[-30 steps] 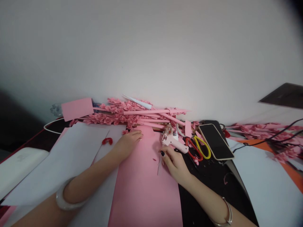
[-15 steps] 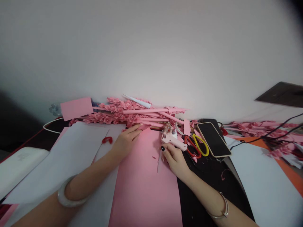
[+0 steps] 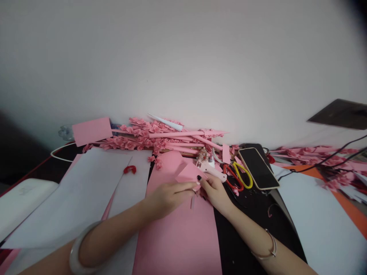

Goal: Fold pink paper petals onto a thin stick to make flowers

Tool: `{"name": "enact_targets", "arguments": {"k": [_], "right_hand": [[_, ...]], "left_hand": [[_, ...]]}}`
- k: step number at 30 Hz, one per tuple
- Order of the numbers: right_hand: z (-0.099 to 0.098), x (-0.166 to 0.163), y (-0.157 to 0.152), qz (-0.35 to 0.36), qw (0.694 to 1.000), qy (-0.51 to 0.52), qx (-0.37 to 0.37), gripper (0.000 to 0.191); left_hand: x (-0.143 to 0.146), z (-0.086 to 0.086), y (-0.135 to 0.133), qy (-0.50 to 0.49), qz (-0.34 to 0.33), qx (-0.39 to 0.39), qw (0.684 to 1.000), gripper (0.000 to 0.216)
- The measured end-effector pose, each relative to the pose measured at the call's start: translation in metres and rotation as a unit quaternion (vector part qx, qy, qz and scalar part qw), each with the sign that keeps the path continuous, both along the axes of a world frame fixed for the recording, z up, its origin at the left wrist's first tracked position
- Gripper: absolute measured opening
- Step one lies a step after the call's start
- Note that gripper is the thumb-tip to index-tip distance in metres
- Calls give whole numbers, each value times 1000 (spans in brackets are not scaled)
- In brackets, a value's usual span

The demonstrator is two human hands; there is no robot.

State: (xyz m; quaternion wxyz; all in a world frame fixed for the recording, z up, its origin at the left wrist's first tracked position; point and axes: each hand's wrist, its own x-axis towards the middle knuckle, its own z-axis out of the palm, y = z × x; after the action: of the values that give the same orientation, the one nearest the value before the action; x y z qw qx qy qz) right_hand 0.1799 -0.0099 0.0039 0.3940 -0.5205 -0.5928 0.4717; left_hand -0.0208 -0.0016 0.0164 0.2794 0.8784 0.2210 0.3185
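Both hands meet over a long pink paper sheet (image 3: 177, 244) at the middle of the table. My left hand (image 3: 169, 198) pinches the lower end of a small piece of pink paper (image 3: 187, 171). From the other side my right hand (image 3: 213, 191) grips the same piece, fingertips close to the left ones. A thin pale strip (image 3: 192, 202) sticks out below the fingers; whether it is held, I cannot tell. Just beyond my right hand lies a pale pink glue gun (image 3: 210, 170). Two small pink paper flowers (image 3: 158, 163) rest at the sheet's far left corner.
Scissors with red and yellow handles (image 3: 243, 175) and a phone (image 3: 258, 168) lie to the right. Pink paper flower stems (image 3: 137, 141) are piled along the wall. White sheets (image 3: 86, 183) and a white box-like device (image 3: 25, 202) are at left. Black cables (image 3: 312, 166) cross at right.
My left hand has come back from the far edge, bringing the small pink paper to my right hand. Both hands now grip it. The two paper flowers have come into view.
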Motion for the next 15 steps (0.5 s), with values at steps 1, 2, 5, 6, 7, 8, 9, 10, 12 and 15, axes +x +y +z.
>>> {"name": "enact_targets", "arguments": {"k": [1, 2, 5, 6, 7, 8, 9, 10, 12, 15], "right_hand": [[-1, 0, 0, -3, 1000, 7, -2, 38], [0, -1, 0, -6, 1000, 12, -3, 37], [3, -3, 1, -22, 999, 24, -2, 37], [4, -3, 0, -28, 999, 29, 0, 37], [6, -3, 0, -34, 999, 32, 2, 37], [7, -4, 0, -37, 999, 35, 4, 36], [8, -4, 0, -39, 998, 40, 7, 34], [8, -4, 0, -37, 998, 47, 8, 32], [7, -5, -1, -24, 998, 66, 9, 26], [2, -6, -3, 4, 997, 82, 7, 24]], "left_hand": [[1, -2, 0, -18, 22, 15, 999, 30], [1, -4, 1, -36, 50, 22, 998, 28], [0, -4, 7, -97, 169, -7, 981, 31], [0, -3, 8, -114, 195, -43, 973, 34], [1, -2, 9, -129, 214, -94, 964, 39], [2, 0, 10, -158, 216, -169, 949, 44], [3, 1, 11, -182, 209, -246, 929, 49], [5, 2, 11, -202, 193, -321, 905, 54], [8, 3, 10, -225, 146, -421, 866, 57], [10, 0, 7, -231, 52, -493, 837, 43]]}}
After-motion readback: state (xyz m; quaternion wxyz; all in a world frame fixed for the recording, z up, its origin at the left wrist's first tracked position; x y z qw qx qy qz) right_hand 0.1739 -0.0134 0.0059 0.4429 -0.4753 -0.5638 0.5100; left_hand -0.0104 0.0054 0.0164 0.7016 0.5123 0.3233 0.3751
